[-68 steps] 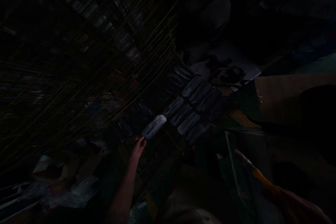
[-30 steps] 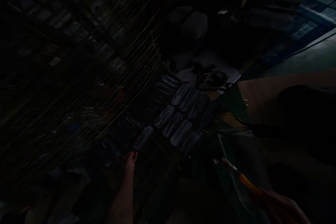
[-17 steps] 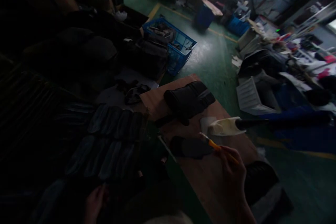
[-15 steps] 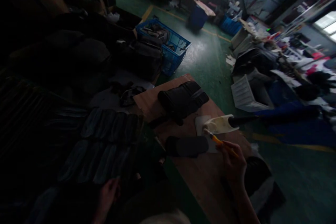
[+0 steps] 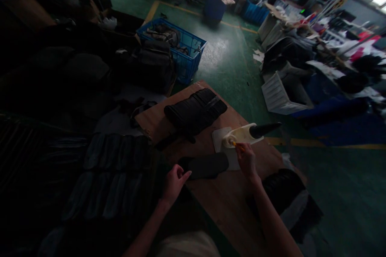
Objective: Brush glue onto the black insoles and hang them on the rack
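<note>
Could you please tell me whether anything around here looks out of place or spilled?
Pale scraps lie loose on the green floor, like stray litter. The grey crate nearby looks tilted, though the slanted view may cause that. I see no clear spill on the wooden board, but it is dim.

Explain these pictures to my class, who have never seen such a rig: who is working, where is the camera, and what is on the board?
There is no robot: a person works bare-handed. One camera, worn on the head, takes every picture, looking forward and down.

The right hand grips a thin orange tool, its tip at the round opening of a cream container. The left hand is at the edge of a flat dark piece; whether it grips it is unclear.

The wooden board also bears a black bundle. Dark oval pieces lie in rows to its left, and a blue crate stands beyond.
</note>
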`<state>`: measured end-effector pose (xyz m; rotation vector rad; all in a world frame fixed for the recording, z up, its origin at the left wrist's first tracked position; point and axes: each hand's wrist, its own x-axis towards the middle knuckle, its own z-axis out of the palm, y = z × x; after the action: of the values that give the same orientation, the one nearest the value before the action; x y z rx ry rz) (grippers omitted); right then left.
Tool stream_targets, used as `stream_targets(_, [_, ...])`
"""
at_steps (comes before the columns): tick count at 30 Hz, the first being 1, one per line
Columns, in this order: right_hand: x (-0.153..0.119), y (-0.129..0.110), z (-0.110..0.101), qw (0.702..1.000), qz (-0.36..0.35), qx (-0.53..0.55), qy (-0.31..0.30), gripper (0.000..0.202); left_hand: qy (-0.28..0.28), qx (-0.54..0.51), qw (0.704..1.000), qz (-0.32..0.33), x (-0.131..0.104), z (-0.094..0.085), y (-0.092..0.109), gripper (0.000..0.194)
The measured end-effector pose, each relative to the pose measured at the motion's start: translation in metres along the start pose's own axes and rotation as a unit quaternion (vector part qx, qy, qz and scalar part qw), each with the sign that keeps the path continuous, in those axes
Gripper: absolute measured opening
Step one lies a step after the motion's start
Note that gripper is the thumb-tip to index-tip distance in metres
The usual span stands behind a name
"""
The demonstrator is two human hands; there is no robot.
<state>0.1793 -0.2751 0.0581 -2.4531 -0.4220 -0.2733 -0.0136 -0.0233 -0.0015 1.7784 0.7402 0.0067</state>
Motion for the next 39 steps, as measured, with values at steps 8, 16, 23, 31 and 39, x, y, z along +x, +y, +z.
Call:
stream_targets(8, [-0.009,0.009,-0.009,0.998,-0.038,-0.01,-0.056,0.023,-0.01,0.087,0.996,-0.02,0.009,0.01,-0.005,0.029])
stream_targets(16, [-0.041,-0.005,-0.033,0.999,-0.019,0.034,-0.035,0.015,-0.041,0.069,0.996,-0.028,0.011,0.006,0.004,0.017])
stream_targets(23, [-0.031,-0.017,-0.007,0.884,0.243,0.348,0.195,0.03,-0.042,0.063,0.996,-0.047,0.013,0.005,0.01,0.016])
stream_targets(31, [-0.047,0.003,0.02,0.759,0.356,0.448,0.311,0.038,-0.053,0.029,0.996,-0.063,0.016,0.004,0.002,0.021])
stream_targets(39, [-0.06,0.006,0.005,0.733,0.377,0.47,0.316,0.033,-0.079,-0.01,0.993,-0.092,0.017,0.0,0.005,0.021])
